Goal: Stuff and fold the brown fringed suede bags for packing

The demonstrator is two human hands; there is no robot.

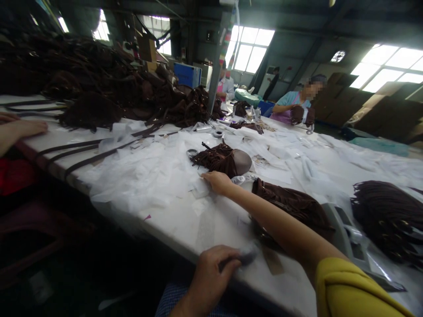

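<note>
On crinkled tissue [158, 176] | right hand [216, 181] resting | left hand [211, 275] clasps grey strip [246, 256]

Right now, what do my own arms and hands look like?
The right hand and left hand are bare, no gloves. The right arm wears a short mustard-yellow sleeve, forearm uncovered. The left wrist shows no sleeve, watch or ring.

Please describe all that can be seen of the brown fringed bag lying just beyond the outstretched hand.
The dark brown fringed bag, suede-like, lies on white tissue paper. Long fringes spread leftward; a smooth, rounded taupe part faces right. The right hand rests on the paper just before it, seemingly not touching it.
</note>
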